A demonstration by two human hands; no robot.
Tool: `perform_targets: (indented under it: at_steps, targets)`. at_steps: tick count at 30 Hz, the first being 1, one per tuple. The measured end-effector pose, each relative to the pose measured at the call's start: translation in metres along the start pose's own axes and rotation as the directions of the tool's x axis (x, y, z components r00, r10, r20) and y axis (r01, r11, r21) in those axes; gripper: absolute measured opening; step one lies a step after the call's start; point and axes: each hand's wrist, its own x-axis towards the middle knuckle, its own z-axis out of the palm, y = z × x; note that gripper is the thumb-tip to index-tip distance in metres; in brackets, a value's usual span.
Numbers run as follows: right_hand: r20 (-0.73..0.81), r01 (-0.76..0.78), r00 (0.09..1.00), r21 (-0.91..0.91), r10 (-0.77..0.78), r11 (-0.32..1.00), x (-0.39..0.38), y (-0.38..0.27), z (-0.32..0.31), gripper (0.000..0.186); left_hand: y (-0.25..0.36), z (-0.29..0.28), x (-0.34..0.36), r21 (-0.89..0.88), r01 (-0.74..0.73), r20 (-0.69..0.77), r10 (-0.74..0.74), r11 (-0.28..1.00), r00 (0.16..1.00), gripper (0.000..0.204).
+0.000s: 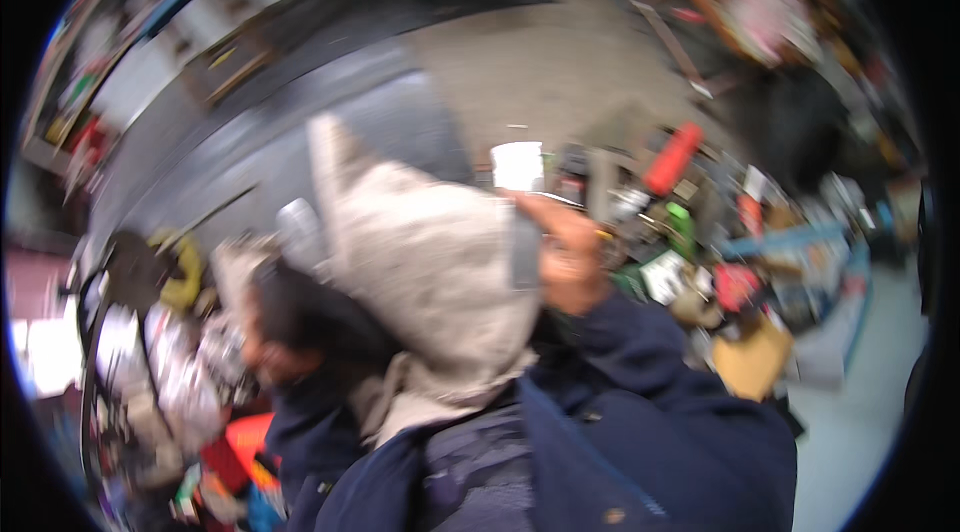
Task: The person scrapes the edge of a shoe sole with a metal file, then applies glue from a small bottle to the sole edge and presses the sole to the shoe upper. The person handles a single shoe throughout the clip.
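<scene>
We find the right hand (565,257) with fingers clenched on a grey cloth (425,262). The left hand (268,352) touches the cloth below; its fingers' state is blurred.

View: one, head-worn fisheye, left of a pair. Position: above the hands, looking steeply down and forward. Orientation: upright, not mirrored; straight edges bow toward the black rim. Range: very close; a grey cloth (425,262) fills the centre, with the right hand (565,257) at 3 o'clock of it and the left hand (270,357) at 8 o'clock. Sleeves enter from 6 o'clock. Farther out: floor (540,72) at 12 o'clock, cluttered bench (720,262) at 3 o'clock. Sharpness: heavily blurred. Shared field: none, single view.
</scene>
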Motion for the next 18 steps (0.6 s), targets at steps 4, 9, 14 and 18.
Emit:
perform_targets:
  at_steps: [4,9,14,18]
  targets:
    - [0.167,-0.102,0.982,0.097,0.085,0.99,0.002,-0.015,0.007,0.057,0.027,0.018,-0.012,-0.469,0.207,-0.001,-0.235,0.858,0.972,0.035]
    - [0.232,-0.342,0.939,0.527,0.256,0.778,-0.004,-0.021,0.024,0.044,0.07,0.048,-0.005,-0.528,0.394,0.062,-0.429,0.752,0.901,0.036]
    - [0.317,-0.54,0.834,0.637,0.451,0.551,-0.002,-0.035,0.042,0.035,0.086,0.048,0.006,-0.654,0.43,0.188,-0.416,0.623,0.89,0.041]
    - [0.389,-0.561,0.822,0.675,0.415,0.479,0.01,-0.056,0.054,0.054,0.095,0.047,0.009,-0.683,0.427,0.184,-0.427,0.593,0.886,0.042]
